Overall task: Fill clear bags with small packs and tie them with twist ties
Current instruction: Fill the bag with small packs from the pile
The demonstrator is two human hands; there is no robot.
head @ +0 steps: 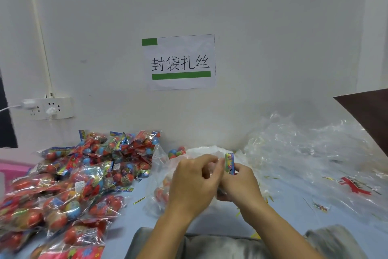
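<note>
Dozens of filled bags point(63, 185) lie heaped at the left of the blue table point(294, 206), so much seems done; a loose pile of empty clear bags point(304, 147) at the right remains. Between them, the left hand point(193, 183) and right hand point(237, 183) pinch the neck of the current bag point(159, 185), the right also gripping a small colourful pack point(229, 163). Scattered twist ties point(139, 200) lie nearby; tying appears not yet done.

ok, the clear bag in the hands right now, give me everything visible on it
The clear bag is thin, crinkled, glossy transparent plastic. It sits on the pale blue table in front of the person, its body slumping to the left. Red-orange round packs show through its lower part. Both hands grip its top: the left hand and the right hand are curled round the gathered plastic. A small colourful pack stands at the right fingertips. Whether a twist tie is on cannot be told.
</note>
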